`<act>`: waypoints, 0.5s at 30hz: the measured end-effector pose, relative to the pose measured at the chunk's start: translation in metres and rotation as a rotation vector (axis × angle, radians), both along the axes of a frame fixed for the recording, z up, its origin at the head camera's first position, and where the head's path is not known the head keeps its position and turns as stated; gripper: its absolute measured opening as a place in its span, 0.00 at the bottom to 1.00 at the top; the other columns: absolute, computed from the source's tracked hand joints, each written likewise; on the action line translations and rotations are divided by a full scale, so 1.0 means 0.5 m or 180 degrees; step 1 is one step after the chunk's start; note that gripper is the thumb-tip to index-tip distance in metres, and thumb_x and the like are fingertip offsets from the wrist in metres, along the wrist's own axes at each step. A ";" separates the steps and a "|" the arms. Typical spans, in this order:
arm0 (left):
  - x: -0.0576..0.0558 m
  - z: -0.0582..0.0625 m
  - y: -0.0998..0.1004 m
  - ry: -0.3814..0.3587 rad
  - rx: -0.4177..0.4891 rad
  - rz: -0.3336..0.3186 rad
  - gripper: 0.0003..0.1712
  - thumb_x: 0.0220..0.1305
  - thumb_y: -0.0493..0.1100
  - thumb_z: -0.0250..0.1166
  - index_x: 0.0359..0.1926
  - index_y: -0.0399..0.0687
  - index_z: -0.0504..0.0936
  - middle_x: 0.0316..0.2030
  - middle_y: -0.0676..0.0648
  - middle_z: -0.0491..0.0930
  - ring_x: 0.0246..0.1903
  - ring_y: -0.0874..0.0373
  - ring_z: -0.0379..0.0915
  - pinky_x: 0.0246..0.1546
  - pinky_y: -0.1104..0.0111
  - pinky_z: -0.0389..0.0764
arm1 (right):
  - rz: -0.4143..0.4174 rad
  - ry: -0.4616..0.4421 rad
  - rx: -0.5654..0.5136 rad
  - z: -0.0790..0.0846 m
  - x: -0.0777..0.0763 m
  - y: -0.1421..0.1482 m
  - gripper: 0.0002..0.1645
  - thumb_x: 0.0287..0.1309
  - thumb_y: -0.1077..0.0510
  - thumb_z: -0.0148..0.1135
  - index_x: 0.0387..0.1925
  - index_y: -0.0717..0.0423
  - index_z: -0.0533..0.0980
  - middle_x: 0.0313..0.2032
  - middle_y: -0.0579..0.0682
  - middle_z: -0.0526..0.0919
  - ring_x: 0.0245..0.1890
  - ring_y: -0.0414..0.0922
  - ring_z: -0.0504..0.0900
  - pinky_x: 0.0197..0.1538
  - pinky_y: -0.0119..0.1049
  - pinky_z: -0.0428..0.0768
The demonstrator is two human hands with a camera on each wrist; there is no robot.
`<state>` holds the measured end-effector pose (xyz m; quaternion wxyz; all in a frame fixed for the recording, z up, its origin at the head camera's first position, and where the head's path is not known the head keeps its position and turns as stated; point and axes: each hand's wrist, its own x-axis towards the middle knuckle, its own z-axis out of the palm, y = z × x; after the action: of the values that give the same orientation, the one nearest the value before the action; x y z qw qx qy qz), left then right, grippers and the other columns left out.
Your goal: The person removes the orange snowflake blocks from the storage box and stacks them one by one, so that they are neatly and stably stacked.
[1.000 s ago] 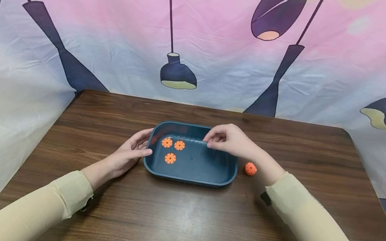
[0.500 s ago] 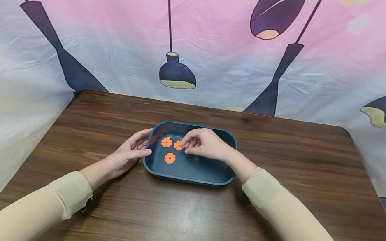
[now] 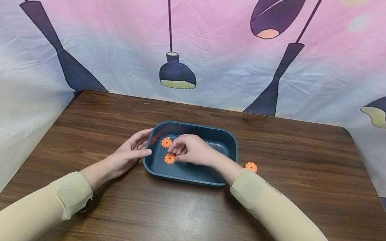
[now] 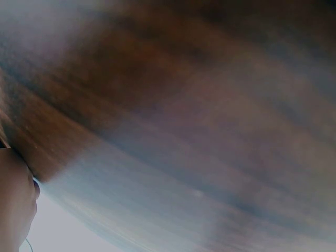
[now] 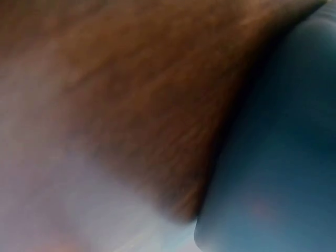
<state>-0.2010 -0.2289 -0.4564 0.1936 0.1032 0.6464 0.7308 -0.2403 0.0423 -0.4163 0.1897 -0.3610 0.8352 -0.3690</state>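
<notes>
A dark blue rectangular tray (image 3: 203, 177) stands on the wooden table. My left hand (image 3: 129, 153) grips its left end, thumb over the rim and fingers along the outside wall. Two orange notched discs, one farther back (image 3: 166, 142) and one nearer (image 3: 169, 158), lie flat on the tray floor. Reaching in from the right, my right hand (image 3: 192, 149) has bent fingers with their tips right at the nearer disc; I cannot tell whether they hold anything. In the right wrist view the tray's wall (image 5: 278, 163) fills the right side.
Another orange notched piece (image 3: 251, 167) lies on the table (image 3: 178, 218) just right of the tray, close to the right forearm. A lamp-patterned cloth (image 3: 218, 49) hangs behind the table's back edge. The left wrist view is mostly blurred tabletop (image 4: 173, 121).
My right hand has moved left and nearer over the tray, now covering the disc at the back right of the group. The left hand keeps its hold on the tray.
</notes>
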 end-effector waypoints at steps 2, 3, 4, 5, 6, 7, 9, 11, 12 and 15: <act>0.000 0.000 0.000 -0.0002 0.0000 0.0003 0.40 0.75 0.31 0.60 0.82 0.49 0.57 0.74 0.56 0.64 0.71 0.68 0.64 0.69 0.81 0.68 | -0.0004 0.0016 0.0020 -0.001 0.001 -0.005 0.13 0.64 0.66 0.72 0.50 0.58 0.86 0.46 0.53 0.86 0.42 0.39 0.85 0.48 0.25 0.85; 0.000 0.000 0.000 -0.0001 0.0002 0.0000 0.40 0.75 0.31 0.60 0.82 0.49 0.57 0.74 0.56 0.64 0.71 0.68 0.64 0.69 0.81 0.68 | -0.0009 0.0026 0.0026 -0.002 0.002 -0.007 0.13 0.64 0.66 0.72 0.50 0.58 0.86 0.46 0.52 0.86 0.43 0.39 0.84 0.48 0.24 0.85; 0.000 0.000 0.000 -0.0001 0.0002 0.0000 0.40 0.75 0.31 0.60 0.82 0.49 0.57 0.74 0.56 0.64 0.71 0.68 0.64 0.69 0.81 0.68 | -0.0014 0.0043 0.0039 -0.004 0.002 -0.009 0.13 0.65 0.66 0.72 0.50 0.57 0.86 0.46 0.52 0.85 0.43 0.39 0.84 0.48 0.24 0.85; 0.000 0.000 0.000 -0.0002 0.0004 -0.0002 0.40 0.75 0.31 0.60 0.82 0.49 0.57 0.74 0.56 0.64 0.71 0.68 0.64 0.69 0.81 0.68 | -0.0019 0.0061 0.0051 -0.006 0.002 -0.011 0.13 0.65 0.66 0.72 0.50 0.57 0.86 0.46 0.52 0.85 0.43 0.39 0.84 0.49 0.24 0.84; 0.000 0.000 0.000 -0.0002 0.0004 -0.0004 0.40 0.75 0.31 0.60 0.82 0.49 0.57 0.74 0.56 0.64 0.71 0.68 0.64 0.69 0.81 0.68 | -0.0023 0.0088 0.0069 -0.008 0.002 -0.012 0.13 0.65 0.66 0.72 0.50 0.57 0.86 0.46 0.52 0.85 0.43 0.39 0.83 0.49 0.24 0.84; 0.000 0.000 0.000 -0.0002 0.0004 -0.0004 0.40 0.75 0.31 0.60 0.82 0.48 0.57 0.74 0.56 0.64 0.71 0.68 0.64 0.68 0.81 0.69 | -0.0027 0.0120 0.0091 -0.009 0.002 -0.014 0.13 0.65 0.66 0.72 0.50 0.56 0.86 0.46 0.51 0.84 0.43 0.38 0.83 0.49 0.24 0.83; 0.000 0.001 0.001 0.0001 0.0006 -0.0006 0.40 0.75 0.31 0.60 0.82 0.48 0.57 0.74 0.56 0.65 0.71 0.68 0.64 0.68 0.80 0.69 | -0.0034 0.0177 0.0129 -0.012 0.001 -0.016 0.13 0.65 0.65 0.72 0.50 0.55 0.86 0.47 0.51 0.84 0.43 0.38 0.83 0.49 0.23 0.82; 0.000 0.001 0.001 -0.0002 0.0006 -0.0004 0.40 0.75 0.31 0.61 0.82 0.48 0.57 0.74 0.56 0.65 0.71 0.67 0.64 0.68 0.80 0.69 | -0.0038 0.0222 0.0161 -0.013 0.000 -0.018 0.13 0.65 0.65 0.72 0.51 0.55 0.86 0.47 0.51 0.84 0.43 0.39 0.82 0.49 0.24 0.82; -0.001 0.002 0.000 -0.0001 0.0003 -0.0006 0.40 0.75 0.31 0.61 0.82 0.48 0.57 0.74 0.56 0.65 0.71 0.67 0.64 0.68 0.80 0.69 | -0.0038 0.0244 0.0171 -0.013 0.000 -0.018 0.13 0.64 0.65 0.72 0.50 0.55 0.86 0.47 0.50 0.84 0.43 0.39 0.82 0.49 0.24 0.82; -0.001 0.004 0.000 0.0000 -0.0013 -0.0017 0.40 0.75 0.32 0.61 0.82 0.47 0.57 0.76 0.54 0.63 0.72 0.68 0.63 0.68 0.80 0.69 | -0.0037 0.0279 0.0204 -0.015 -0.001 -0.021 0.14 0.64 0.65 0.73 0.51 0.55 0.86 0.48 0.51 0.85 0.44 0.40 0.82 0.50 0.25 0.82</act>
<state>-0.2015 -0.2290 -0.4546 0.1957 0.1046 0.6476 0.7290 -0.2408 0.0317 -0.4237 0.1623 -0.3657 0.8562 -0.3270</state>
